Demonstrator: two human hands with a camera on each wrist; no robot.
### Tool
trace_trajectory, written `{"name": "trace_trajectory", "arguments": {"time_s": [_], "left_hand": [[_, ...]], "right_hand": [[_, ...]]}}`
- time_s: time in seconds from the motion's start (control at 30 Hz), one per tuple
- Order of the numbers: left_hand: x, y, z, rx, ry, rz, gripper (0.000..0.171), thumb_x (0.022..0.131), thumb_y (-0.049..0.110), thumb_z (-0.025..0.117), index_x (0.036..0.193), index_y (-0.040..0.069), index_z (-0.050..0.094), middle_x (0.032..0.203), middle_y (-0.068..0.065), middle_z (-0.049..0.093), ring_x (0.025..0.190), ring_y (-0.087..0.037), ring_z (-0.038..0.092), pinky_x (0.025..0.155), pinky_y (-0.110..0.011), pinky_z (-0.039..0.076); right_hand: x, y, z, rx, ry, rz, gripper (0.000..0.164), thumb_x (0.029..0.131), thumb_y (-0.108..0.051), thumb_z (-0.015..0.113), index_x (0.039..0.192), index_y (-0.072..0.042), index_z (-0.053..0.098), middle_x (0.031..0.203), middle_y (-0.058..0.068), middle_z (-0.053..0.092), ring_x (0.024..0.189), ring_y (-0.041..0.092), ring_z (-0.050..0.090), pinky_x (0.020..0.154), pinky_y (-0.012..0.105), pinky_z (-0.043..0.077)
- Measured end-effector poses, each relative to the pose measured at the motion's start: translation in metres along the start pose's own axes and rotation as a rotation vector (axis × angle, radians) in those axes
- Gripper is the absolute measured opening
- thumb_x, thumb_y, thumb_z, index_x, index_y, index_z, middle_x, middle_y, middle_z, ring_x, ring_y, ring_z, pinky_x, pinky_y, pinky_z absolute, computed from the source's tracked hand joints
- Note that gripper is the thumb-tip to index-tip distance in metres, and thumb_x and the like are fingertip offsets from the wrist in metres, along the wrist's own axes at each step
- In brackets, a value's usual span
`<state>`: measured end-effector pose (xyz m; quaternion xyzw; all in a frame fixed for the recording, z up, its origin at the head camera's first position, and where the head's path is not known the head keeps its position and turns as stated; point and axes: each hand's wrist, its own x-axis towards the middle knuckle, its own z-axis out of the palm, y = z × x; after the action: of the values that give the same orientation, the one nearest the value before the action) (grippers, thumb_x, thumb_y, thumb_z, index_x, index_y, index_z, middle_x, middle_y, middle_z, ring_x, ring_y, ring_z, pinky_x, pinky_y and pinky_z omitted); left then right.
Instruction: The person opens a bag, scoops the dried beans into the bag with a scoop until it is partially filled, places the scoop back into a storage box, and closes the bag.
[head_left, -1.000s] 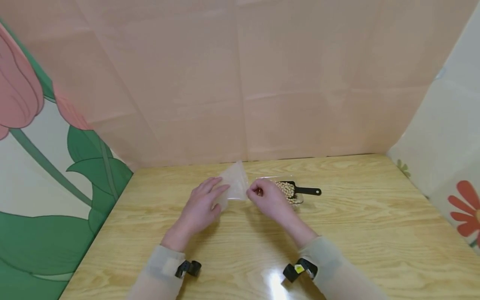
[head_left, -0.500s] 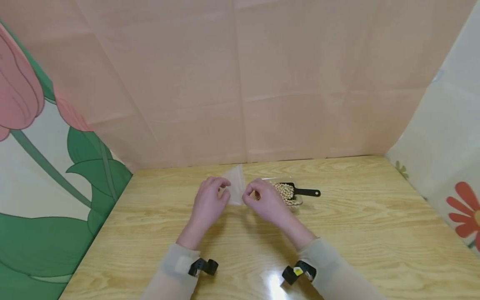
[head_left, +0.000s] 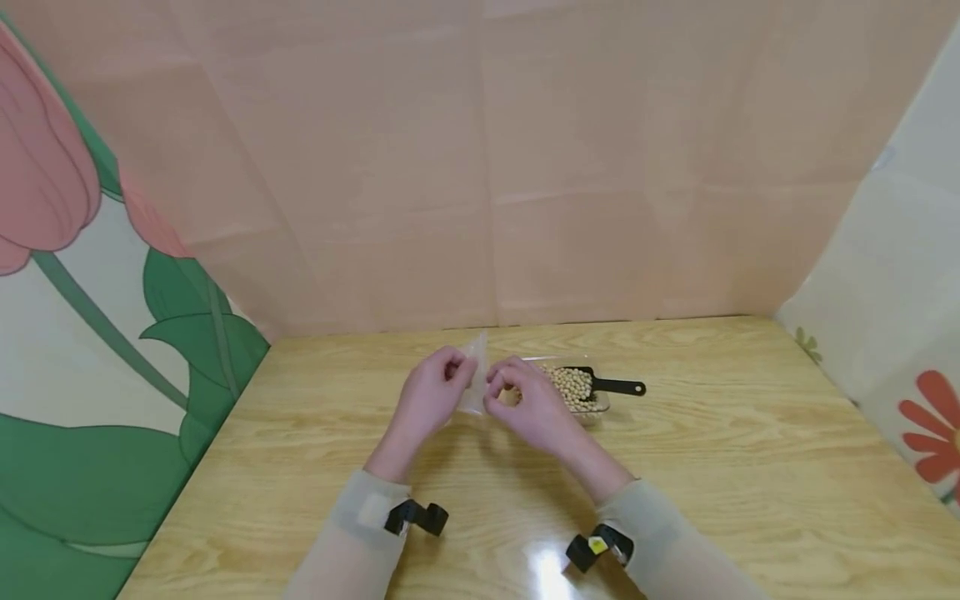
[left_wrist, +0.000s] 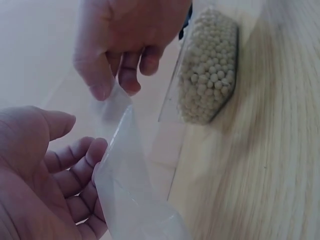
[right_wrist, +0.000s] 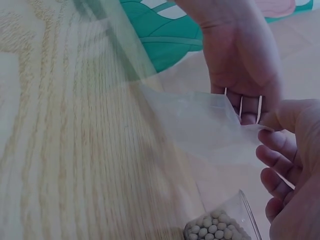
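Note:
A clear, frosted plastic bag [head_left: 474, 393] is held up between the two hands. My right hand [head_left: 528, 404] pinches its edge between thumb and forefinger, the other fingers loosely bent; this pinch shows in the right wrist view. My left hand [head_left: 427, 392] is at the bag's left side. In the left wrist view its fingertips [left_wrist: 97, 150] touch the film, while the thumb stands apart from them. Right of the right hand sits a clear box [head_left: 600, 410] of pale round beans [left_wrist: 207, 70]. A black scoop [head_left: 618, 387] lies in the beans, handle pointing right.
The wood-grain table [head_left: 720, 467] runs back to a pink cloth backdrop [head_left: 480, 167]. Flower-printed sheets flank it, with green leaves [head_left: 82, 475] on the left and a red flower [head_left: 933, 425] on the right.
My left hand has moved right and closer to the right hand, and its thumb and forefinger have drawn nearer each other at the bag. The right hand stays almost in place.

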<state>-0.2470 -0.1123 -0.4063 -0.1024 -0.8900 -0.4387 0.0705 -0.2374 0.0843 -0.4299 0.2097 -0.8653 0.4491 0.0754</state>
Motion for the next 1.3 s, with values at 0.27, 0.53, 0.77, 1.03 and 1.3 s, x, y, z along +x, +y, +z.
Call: {"name": "trace_trajectory", "arguments": {"time_s": [0.27, 0.53, 0.77, 1.03, 1.3], "left_hand": [[0.003, 0.002, 0.001, -0.018, -0.038, -0.025, 0.026, 0.113, 0.037, 0.063, 0.101, 0.015, 0.073, 0.086, 0.003, 0.072, 0.076, -0.018, 0.063, 0.069, -0.037, 0.049], [0.004, 0.002, -0.001, -0.057, -0.067, -0.044, 0.022, 0.111, 0.028, 0.063, 0.096, 0.014, 0.072, 0.087, 0.001, 0.072, 0.069, -0.016, 0.054, 0.062, -0.034, 0.043], [0.004, 0.001, -0.002, -0.094, -0.085, -0.068, 0.019, 0.108, 0.021, 0.062, 0.094, 0.012, 0.072, 0.086, -0.001, 0.072, 0.063, -0.014, 0.047, 0.058, -0.031, 0.038], [0.004, 0.001, -0.005, -0.141, -0.067, -0.089, 0.021, 0.108, 0.018, 0.060, 0.092, 0.012, 0.072, 0.082, -0.003, 0.068, 0.061, -0.015, 0.044, 0.056, -0.030, 0.036], [0.002, 0.004, -0.008, -0.163, -0.065, -0.111, 0.023, 0.109, 0.020, 0.061, 0.091, 0.014, 0.073, 0.083, -0.003, 0.069, 0.061, -0.016, 0.041, 0.059, -0.031, 0.038]], "right_hand": [[-0.001, 0.000, 0.001, 0.004, -0.011, -0.041, 0.018, 0.092, -0.016, 0.081, 0.085, -0.028, 0.069, 0.129, -0.005, 0.072, 0.128, 0.027, 0.059, 0.108, 0.057, 0.047], [-0.001, 0.001, 0.002, 0.012, -0.020, -0.065, 0.019, 0.091, -0.015, 0.081, 0.084, -0.028, 0.069, 0.128, -0.006, 0.073, 0.127, 0.026, 0.059, 0.111, 0.057, 0.045], [-0.001, 0.001, 0.001, 0.030, -0.039, -0.050, 0.019, 0.094, -0.016, 0.081, 0.085, -0.028, 0.070, 0.131, -0.006, 0.072, 0.130, 0.027, 0.057, 0.110, 0.059, 0.045], [0.000, 0.000, -0.005, 0.079, -0.068, 0.010, 0.005, 0.104, -0.028, 0.078, 0.107, -0.025, 0.080, 0.130, -0.005, 0.073, 0.127, 0.028, 0.062, 0.100, 0.054, 0.053], [0.009, -0.005, -0.013, 0.107, -0.035, 0.181, 0.031, 0.111, -0.042, 0.066, 0.125, -0.018, 0.079, 0.106, 0.003, 0.070, 0.082, 0.022, 0.060, 0.070, 0.040, 0.050]]}}
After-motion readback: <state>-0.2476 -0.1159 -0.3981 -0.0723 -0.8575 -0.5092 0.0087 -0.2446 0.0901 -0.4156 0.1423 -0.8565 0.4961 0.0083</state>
